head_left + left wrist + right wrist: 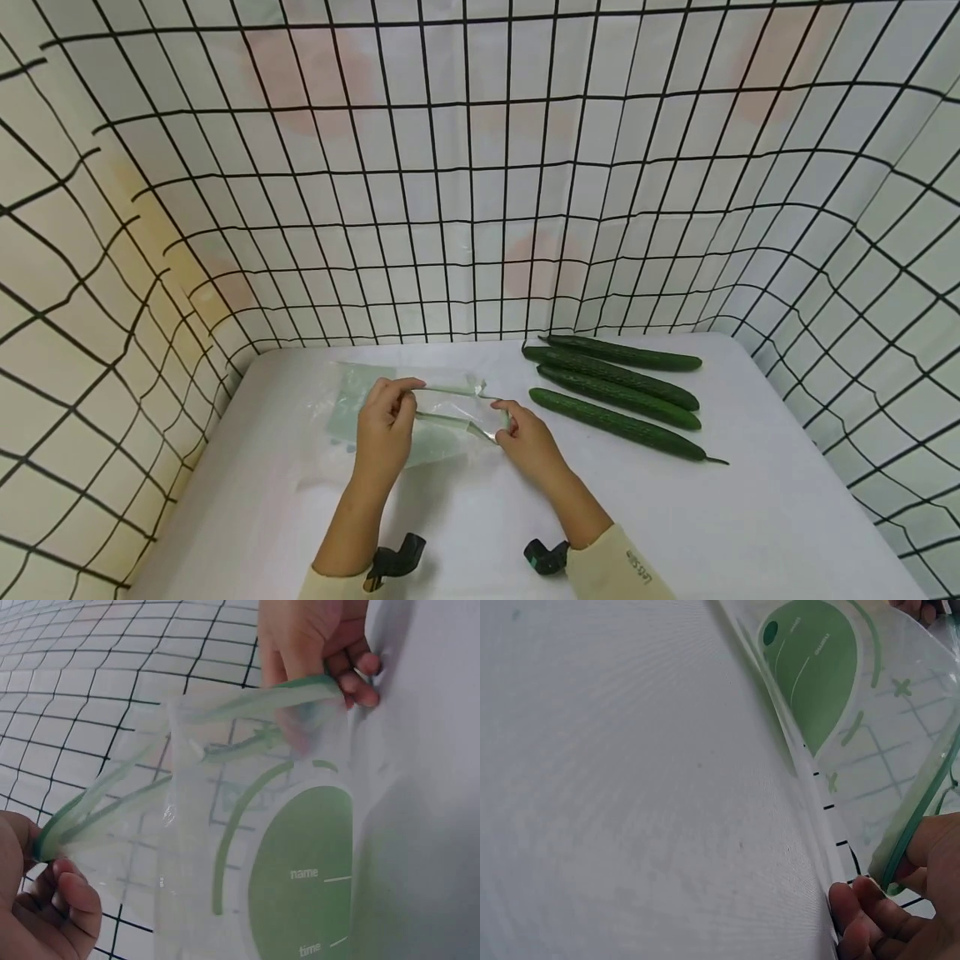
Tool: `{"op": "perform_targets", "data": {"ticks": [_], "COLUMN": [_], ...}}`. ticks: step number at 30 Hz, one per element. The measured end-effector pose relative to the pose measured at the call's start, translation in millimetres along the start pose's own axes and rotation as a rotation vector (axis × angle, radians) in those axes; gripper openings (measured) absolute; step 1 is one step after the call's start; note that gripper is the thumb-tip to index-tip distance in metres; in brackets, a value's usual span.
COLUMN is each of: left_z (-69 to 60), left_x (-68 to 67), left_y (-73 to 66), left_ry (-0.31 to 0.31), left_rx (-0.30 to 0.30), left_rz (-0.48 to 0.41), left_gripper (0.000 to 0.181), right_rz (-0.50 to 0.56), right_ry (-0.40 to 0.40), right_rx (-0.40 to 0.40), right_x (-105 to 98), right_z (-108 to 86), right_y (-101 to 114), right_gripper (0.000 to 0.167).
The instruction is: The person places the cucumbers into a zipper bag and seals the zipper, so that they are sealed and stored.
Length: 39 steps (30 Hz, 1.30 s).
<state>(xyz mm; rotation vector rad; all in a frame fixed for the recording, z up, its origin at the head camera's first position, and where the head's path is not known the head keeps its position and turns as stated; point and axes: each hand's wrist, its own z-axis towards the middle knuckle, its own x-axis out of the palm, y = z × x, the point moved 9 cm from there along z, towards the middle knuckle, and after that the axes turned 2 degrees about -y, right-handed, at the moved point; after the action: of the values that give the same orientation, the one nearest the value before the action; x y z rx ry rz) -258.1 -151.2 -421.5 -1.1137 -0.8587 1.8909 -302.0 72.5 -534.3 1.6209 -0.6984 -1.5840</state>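
Observation:
A clear zip bag (438, 450) with green print and green zip strips is held over the white table by both hands. My left hand (386, 425) grips the left end of its mouth between thumb and fingers. At the mouth's right end, my right hand (531, 443) pinches the rim. The two strips stand apart between the hands, so the mouth gapes. In the left wrist view, "name" and "time" show on the bag's green panel (307, 847). The right wrist view shows the bag's printed side (817, 675) rising from the tabletop.
Several long green cucumbers (618, 423) lie side by side at the back right. Thin clear plastic (318, 417) spreads on the white table (750, 525) left of my left hand. A black wire grid (465, 225) encloses the back and sides.

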Motion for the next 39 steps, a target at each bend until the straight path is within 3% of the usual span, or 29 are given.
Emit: {"op": "perform_targets", "data": {"ticks": [4, 7, 10, 14, 17, 23, 29, 39], "left_z": [-0.7, -1.9, -3.6, -7.8, -9.7, -6.9, -6.4, -5.5], "left_x": [4.8, 6.9, 2.6, -2.7, 0.2, 7.3, 8.1, 6.1], "left_y": [-0.2, -2.7, -10.1, -24.4, -27.9, -12.5, 2.6, 16.3], "left_ry": [0.036, 0.030, -0.027, -0.113, -0.118, -0.068, -0.040, -0.028], "left_rx": [-0.014, 0.012, 0.085, 0.237, 0.257, 0.053, -0.101, -0.199], "left_rz": [0.041, 0.073, 0.080, 0.063, 0.070, 0.090, -0.011, -0.105], "left_gripper": [0.024, 0.023, 0.022, 0.021, 0.019, 0.017, 0.018, 0.020], "right_rz": [0.068, 0.106, 0.060, -0.024, -0.001, 0.100, 0.126, 0.114], "right_ry": [0.016, 0.035, 0.046, 0.045, 0.045, 0.034, -0.030, -0.037], "right_rx": [0.015, 0.013, -0.010, -0.033, -0.027, -0.031, -0.061, -0.061], "right_x": [0.4, 2.2, 3.6, 4.9, 3.7, -7.3, -30.6, -70.0], "right_z": [1.4, 1.9, 2.1, 1.5, 0.3, 0.3, -3.3, -13.0], "right_y": [-2.3, -3.6, -2.3, -1.7, -2.2, 3.6, 10.6, 1.6], "right_gripper": [0.049, 0.052, 0.055, 0.056, 0.056, 0.050, 0.043, 0.047]}}
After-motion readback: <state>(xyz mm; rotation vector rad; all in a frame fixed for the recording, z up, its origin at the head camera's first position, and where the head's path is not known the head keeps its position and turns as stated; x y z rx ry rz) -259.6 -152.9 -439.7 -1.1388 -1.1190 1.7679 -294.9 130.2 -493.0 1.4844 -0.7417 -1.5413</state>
